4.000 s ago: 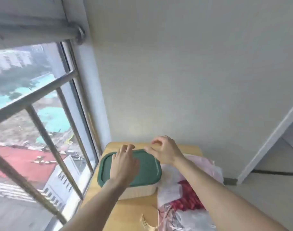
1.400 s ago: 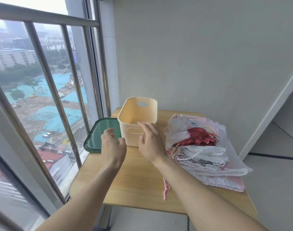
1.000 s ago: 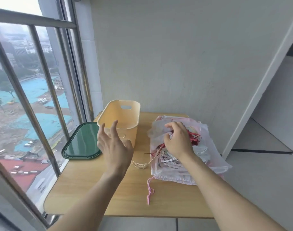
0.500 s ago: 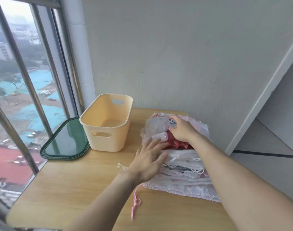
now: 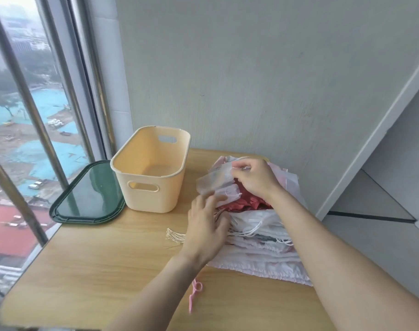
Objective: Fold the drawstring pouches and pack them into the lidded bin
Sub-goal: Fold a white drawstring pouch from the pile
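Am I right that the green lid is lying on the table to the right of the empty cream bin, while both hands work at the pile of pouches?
Not quite: the head view shows the green lid lying to the left of the empty cream bin, on the window side. The rest holds: the left hand and right hand are both at the pile of pouches on the table.
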Motion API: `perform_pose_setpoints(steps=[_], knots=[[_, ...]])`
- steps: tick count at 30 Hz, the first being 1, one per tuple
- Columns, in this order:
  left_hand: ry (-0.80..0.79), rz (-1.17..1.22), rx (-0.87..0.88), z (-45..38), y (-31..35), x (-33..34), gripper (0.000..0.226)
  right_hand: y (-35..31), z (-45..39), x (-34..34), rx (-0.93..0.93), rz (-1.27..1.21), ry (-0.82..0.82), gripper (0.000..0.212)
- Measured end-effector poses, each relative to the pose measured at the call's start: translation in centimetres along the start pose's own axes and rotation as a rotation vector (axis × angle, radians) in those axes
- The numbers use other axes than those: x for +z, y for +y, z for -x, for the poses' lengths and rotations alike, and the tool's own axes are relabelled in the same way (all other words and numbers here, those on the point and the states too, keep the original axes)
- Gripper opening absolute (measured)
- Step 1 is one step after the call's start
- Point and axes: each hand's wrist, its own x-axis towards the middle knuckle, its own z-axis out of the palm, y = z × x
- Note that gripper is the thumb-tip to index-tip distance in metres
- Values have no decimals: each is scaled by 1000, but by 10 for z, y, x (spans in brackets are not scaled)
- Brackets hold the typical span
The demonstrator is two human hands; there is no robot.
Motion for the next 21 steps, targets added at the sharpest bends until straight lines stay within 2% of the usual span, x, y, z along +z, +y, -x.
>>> perform_pose_setpoints(steps=[3,7,10,12,15,17,21], knots=[[234,57,-103,7,5,-12,31,-9,22,-6,-89,-133,46,20],[365,119,-91,13,19,-35,30,-20,68,-10,-157,-398,120,9],[418,155,-88,22,27,-43,25,-19,105,-6,-81,-584,97,6],[369,180,-124,26,27,-46,21,-11,125,2,-29,-642,56,2],[77,279,-236,29,26,-50,25,5,151,20,37,-680,-15,7],[-70,218,-183,34,27,-49,25,15,159,29,49,-604,-41,12],[-113,91,-93,42,25,-43,34,24,159,34,4,-551,-67,19]])
